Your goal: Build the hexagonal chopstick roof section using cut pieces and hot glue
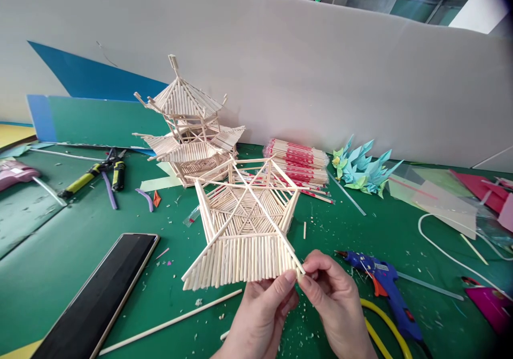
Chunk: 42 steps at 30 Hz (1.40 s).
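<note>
A hexagonal pavilion frame made of thin wooden sticks stands in front of me, with one sloping roof panel of side-by-side sticks facing me. My left hand pinches the lower right edge of that panel, thumb on top and fingers beneath. At the same corner, the fingertips of my right hand are closed by the end of a long diagonal stick. Whether a small separate piece sits between the fingertips is hidden. Behind the frame rises a tiered stick pagoda. A loose stick lies left of my left hand.
A blue glue gun lies right of my right hand, near yellow-handled scissors or pliers. On the left are a phone and cutting pliers. Bundled sticks and blue paper flowers stand behind.
</note>
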Each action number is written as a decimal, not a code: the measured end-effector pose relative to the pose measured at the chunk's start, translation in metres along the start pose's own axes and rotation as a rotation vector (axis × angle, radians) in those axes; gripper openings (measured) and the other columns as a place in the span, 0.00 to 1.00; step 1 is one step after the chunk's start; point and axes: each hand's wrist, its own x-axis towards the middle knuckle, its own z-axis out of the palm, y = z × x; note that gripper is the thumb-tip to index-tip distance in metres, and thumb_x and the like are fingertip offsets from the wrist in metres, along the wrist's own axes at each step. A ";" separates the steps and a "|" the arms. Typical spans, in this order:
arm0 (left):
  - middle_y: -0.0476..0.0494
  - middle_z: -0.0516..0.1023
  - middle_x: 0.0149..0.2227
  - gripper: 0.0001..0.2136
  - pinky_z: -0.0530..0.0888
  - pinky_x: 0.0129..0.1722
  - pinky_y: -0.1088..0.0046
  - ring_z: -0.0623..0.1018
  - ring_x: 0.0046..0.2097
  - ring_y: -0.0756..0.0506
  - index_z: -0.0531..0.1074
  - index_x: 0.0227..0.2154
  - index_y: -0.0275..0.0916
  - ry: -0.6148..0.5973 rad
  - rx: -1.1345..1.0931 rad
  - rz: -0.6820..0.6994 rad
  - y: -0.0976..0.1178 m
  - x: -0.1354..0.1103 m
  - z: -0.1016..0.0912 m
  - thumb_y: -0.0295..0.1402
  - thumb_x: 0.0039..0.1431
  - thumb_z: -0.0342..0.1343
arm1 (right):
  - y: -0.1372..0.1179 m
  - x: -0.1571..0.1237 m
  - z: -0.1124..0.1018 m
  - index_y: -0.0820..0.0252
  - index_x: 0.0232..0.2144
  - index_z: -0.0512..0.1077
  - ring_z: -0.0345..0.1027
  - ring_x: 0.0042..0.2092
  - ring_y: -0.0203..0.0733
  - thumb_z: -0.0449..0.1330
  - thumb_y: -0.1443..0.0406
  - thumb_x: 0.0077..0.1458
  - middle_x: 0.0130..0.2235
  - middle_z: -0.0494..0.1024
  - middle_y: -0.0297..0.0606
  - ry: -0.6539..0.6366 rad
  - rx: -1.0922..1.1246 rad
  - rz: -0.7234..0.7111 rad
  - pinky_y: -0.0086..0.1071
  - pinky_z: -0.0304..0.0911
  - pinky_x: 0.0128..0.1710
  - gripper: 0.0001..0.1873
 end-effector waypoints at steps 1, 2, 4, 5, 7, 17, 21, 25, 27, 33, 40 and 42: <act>0.55 0.60 0.15 0.15 0.61 0.23 0.78 0.58 0.22 0.55 0.65 0.12 0.34 0.005 -0.004 -0.002 0.000 0.000 0.000 0.31 0.43 0.66 | 0.000 0.000 0.000 0.54 0.27 0.70 0.56 0.24 0.31 0.61 0.68 0.50 0.26 0.64 0.28 -0.006 0.004 -0.005 0.22 0.58 0.21 0.04; 0.55 0.60 0.15 0.14 0.61 0.23 0.79 0.58 0.22 0.55 0.66 0.13 0.34 0.009 -0.009 -0.004 0.000 0.000 -0.001 0.31 0.43 0.66 | 0.001 0.000 -0.001 0.54 0.27 0.70 0.56 0.24 0.31 0.61 0.68 0.50 0.26 0.63 0.28 -0.011 0.005 -0.011 0.22 0.58 0.20 0.04; 0.55 0.61 0.16 0.14 0.61 0.24 0.79 0.59 0.23 0.55 0.67 0.14 0.34 0.014 -0.013 -0.008 0.000 0.001 -0.001 0.32 0.42 0.66 | 0.001 0.000 -0.001 0.53 0.27 0.71 0.56 0.24 0.31 0.61 0.69 0.50 0.26 0.62 0.28 -0.018 0.001 -0.032 0.22 0.57 0.20 0.04; 0.55 0.61 0.16 0.14 0.61 0.24 0.78 0.59 0.23 0.55 0.67 0.14 0.34 0.010 -0.010 -0.010 0.000 0.001 -0.001 0.32 0.42 0.66 | 0.001 0.000 -0.001 0.53 0.27 0.71 0.55 0.24 0.31 0.61 0.69 0.50 0.26 0.62 0.28 -0.018 -0.005 -0.047 0.22 0.57 0.20 0.05; 0.55 0.60 0.16 0.14 0.61 0.23 0.78 0.58 0.22 0.55 0.66 0.13 0.34 0.000 -0.005 -0.009 0.001 0.001 0.000 0.32 0.42 0.66 | 0.001 0.000 0.000 0.53 0.28 0.71 0.55 0.24 0.30 0.60 0.70 0.50 0.26 0.62 0.28 -0.015 -0.024 -0.076 0.21 0.55 0.20 0.05; 0.49 0.68 0.25 0.11 0.62 0.24 0.79 0.61 0.25 0.55 0.73 0.20 0.32 0.069 -0.015 -0.027 0.000 0.001 0.001 0.32 0.37 0.69 | 0.006 -0.002 -0.007 0.51 0.31 0.68 0.55 0.25 0.30 0.58 0.72 0.53 0.28 0.60 0.28 -0.072 -0.141 -0.161 0.21 0.54 0.20 0.09; 0.52 0.64 0.19 0.13 0.62 0.25 0.78 0.60 0.24 0.55 0.69 0.14 0.33 0.046 0.001 -0.016 0.001 0.001 0.001 0.33 0.39 0.68 | 0.004 -0.002 -0.004 0.52 0.31 0.68 0.56 0.25 0.30 0.58 0.72 0.52 0.27 0.62 0.27 -0.050 -0.168 -0.184 0.20 0.56 0.21 0.08; 0.54 0.60 0.16 0.16 0.61 0.24 0.77 0.58 0.23 0.54 0.65 0.12 0.34 0.003 0.034 -0.001 0.003 0.001 0.003 0.34 0.42 0.66 | -0.002 -0.003 0.003 0.53 0.29 0.70 0.59 0.23 0.29 0.59 0.70 0.52 0.26 0.64 0.28 0.017 -0.127 -0.154 0.18 0.59 0.19 0.06; 0.53 0.61 0.18 0.16 0.59 0.24 0.77 0.58 0.23 0.54 0.66 0.13 0.34 -0.025 0.035 -0.005 0.004 -0.001 0.003 0.36 0.42 0.66 | -0.004 -0.004 0.004 0.53 0.30 0.72 0.61 0.23 0.29 0.60 0.69 0.50 0.26 0.67 0.28 0.070 -0.106 -0.127 0.18 0.62 0.21 0.05; 0.52 0.62 0.19 0.13 0.56 0.25 0.77 0.59 0.24 0.54 0.73 0.21 0.32 -0.073 0.142 0.015 0.007 -0.016 -0.006 0.39 0.47 0.61 | 0.001 -0.014 -0.003 0.53 0.35 0.73 0.64 0.27 0.32 0.63 0.66 0.49 0.26 0.70 0.30 0.167 -0.078 -0.014 0.21 0.65 0.26 0.08; 0.57 0.58 0.17 0.16 0.49 0.22 0.76 0.54 0.21 0.55 0.64 0.20 0.36 0.036 0.425 0.053 -0.001 -0.027 -0.023 0.42 0.46 0.62 | 0.003 -0.017 -0.005 0.54 0.35 0.73 0.64 0.28 0.32 0.63 0.65 0.49 0.27 0.70 0.31 0.148 -0.078 -0.019 0.21 0.65 0.27 0.07; 0.58 0.56 0.15 0.19 0.47 0.21 0.75 0.53 0.20 0.55 0.60 0.18 0.38 0.002 0.523 0.068 -0.004 -0.029 -0.032 0.48 0.46 0.59 | 0.003 -0.017 -0.006 0.54 0.35 0.73 0.65 0.28 0.31 0.63 0.65 0.49 0.27 0.70 0.31 0.147 -0.080 -0.023 0.20 0.65 0.27 0.07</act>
